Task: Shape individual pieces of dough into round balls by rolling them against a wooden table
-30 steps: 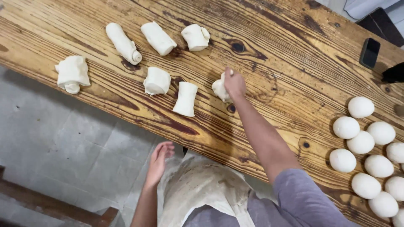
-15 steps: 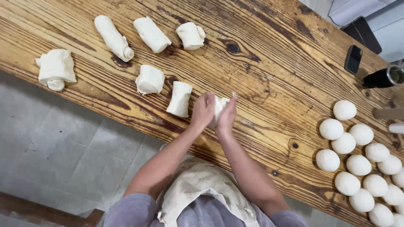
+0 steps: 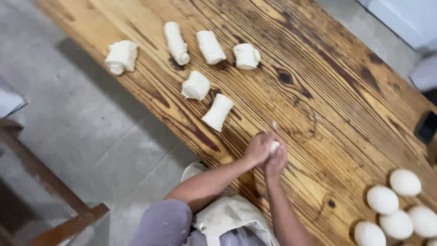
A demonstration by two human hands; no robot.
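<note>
I had both hands pressed together over one small piece of dough (image 3: 274,146) at the near edge of the wooden table (image 3: 346,114), just in front of my apron (image 3: 227,218). My left hand (image 3: 257,149) was cupped around it from the left and my right hand (image 3: 276,160) closed on it from the right and near side, so only a white sliver showed between them. So little of it showed that I could not tell its long axis. Neither hand was nearer; both touched it. Farther along the table and to the left lay the rolled dough pieces: the closest roll (image 3: 218,112) pointed its long axis away from me, a stubbier one (image 3: 196,85) lay just beyond, three more (image 3: 210,47) sat in a row farther out, and a folded one (image 3: 121,56) rested apart at the far left by the edge. To my right, well apart from my hands, round dough balls (image 3: 397,213) clustered near the corner. The board was strongly grained, knotted timber. Left of it was grey concrete floor (image 3: 82,127) and a wooden frame (image 3: 54,200).
</note>
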